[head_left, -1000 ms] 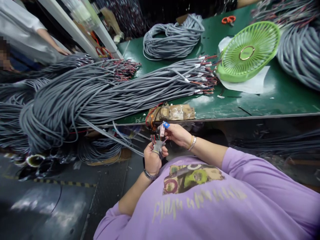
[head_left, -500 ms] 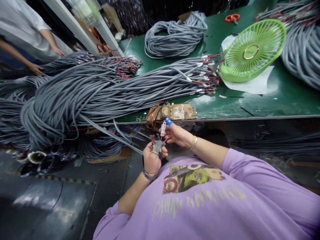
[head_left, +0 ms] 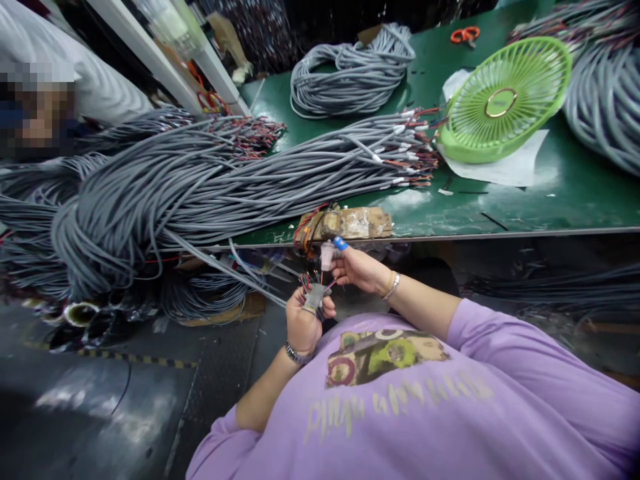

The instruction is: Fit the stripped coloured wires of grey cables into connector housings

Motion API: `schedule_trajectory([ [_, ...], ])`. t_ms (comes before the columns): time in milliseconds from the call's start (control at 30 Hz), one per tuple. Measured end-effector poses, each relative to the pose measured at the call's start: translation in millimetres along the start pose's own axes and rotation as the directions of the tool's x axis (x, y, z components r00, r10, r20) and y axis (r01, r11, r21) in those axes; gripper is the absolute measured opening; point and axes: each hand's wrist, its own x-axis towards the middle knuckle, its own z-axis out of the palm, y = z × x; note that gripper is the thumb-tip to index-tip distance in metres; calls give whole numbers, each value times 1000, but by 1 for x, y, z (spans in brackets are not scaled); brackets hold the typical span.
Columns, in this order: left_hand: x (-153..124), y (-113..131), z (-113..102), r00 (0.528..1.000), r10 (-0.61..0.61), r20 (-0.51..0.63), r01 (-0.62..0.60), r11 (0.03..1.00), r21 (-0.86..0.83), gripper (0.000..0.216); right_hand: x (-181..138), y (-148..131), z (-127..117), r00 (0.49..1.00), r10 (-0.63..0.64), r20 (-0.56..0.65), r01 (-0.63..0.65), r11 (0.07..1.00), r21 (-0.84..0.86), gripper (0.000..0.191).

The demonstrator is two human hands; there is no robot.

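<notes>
My left hand (head_left: 303,328) is closed around the grey cable end (head_left: 315,297), with several thin coloured wires fanning out of its top. My right hand (head_left: 361,270) pinches a whitish connector (head_left: 327,257) just above those wires; its thumb has a blue covering (head_left: 341,243). One wire runs from the connector down toward the cable end. Both hands are close together in front of the bench edge, below a tape-wrapped wooden block (head_left: 364,223). My right fingers partly hide the connector.
A large bundle of grey cables (head_left: 210,180) lies across the green bench (head_left: 565,210), its stripped ends near a green fan (head_left: 503,103). Cable coils (head_left: 350,70) and orange-handled scissors (head_left: 465,35) are farther back. A person in white (head_left: 100,73) stands at left.
The connector has turned in my right fingers and shows a different side. My left hand stays nearly in place. The person at left has shifted and leans closer to the cables.
</notes>
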Motion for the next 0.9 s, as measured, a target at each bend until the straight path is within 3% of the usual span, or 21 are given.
schedule_trajectory([
  [267,4,6,-1,996,-16,91,18,1000,-25,35,2,-1,6,995,-99,16,99,995,-8,29],
  [467,13,5,2,986,-73,150,78,996,-30,37,8,7,1,988,-131,77,124,988,92,45],
  [633,17,2,0,985,-77,156,84,996,-39,37,14,9,1,983,-111,148,88,984,153,46],
  [900,19,-2,0,987,-111,114,116,992,-42,36,17,11,8,984,-173,52,157,961,228,46],
])
